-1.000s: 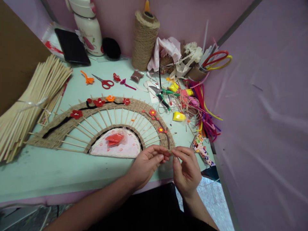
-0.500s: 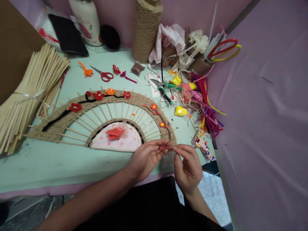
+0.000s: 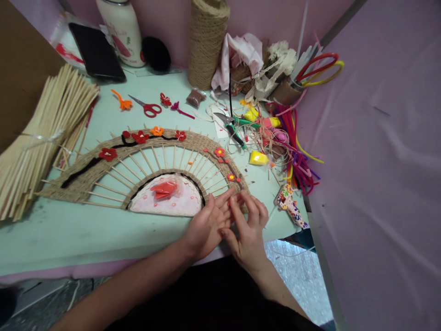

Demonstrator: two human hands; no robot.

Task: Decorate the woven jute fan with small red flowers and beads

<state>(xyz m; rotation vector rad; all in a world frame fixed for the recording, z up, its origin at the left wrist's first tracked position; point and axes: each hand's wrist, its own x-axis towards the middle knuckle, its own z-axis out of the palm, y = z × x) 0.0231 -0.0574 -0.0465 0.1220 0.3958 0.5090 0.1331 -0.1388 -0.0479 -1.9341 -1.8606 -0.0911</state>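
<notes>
Fan, head view: one woven twine fan [image 3: 203, 141] lies flat on the worktop [image 3: 138, 241], its right end partly behind the hands.
Left branch: one black branch [image 3: 82, 172] with four fuzzy flowers, three red flowers [image 3: 108, 154] and one orange flower [image 3: 157, 131], plus one red bud [image 3: 126, 134]; it looks complete.
Right branch: one thin brown branch [image 3: 225, 168] with two yellow-centred flowers [image 3: 219, 152] and four small red dots [image 3: 206, 150] visible; its lower end is hidden and, I judge, the part in hand.
Progress: weaving and the semicircular panel [image 3: 186, 202] seem finished; the decorating seems well advanced, with at least one small piece not yet attached.
Left hand: the left hand [image 3: 208, 227] is palm up, fingers extended, one small red piece [image 3: 229, 203] at its fingers.
Right hand: the right hand [image 3: 248, 225] is loosely curved over that palm, thumb and forefinger parted; whether it touches the piece, I cannot tell.
Loose flowers: three, one orange pipe-cleaner flower [image 3: 124, 105], one red pipe-cleaner flower [image 3: 165, 99], one magenta pipe-cleaner flower [image 3: 176, 106].
Tools: one pair of scissors [image 3: 150, 110], one pair of pruning shears [image 3: 234, 136].
Supplies: one red clay packet [image 3: 165, 188] on the panel, one twine spool [image 3: 206, 46], one large tied stick bundle [image 3: 44, 138]; pipe cleaners [image 3: 299, 151] too tangled to count.
</notes>
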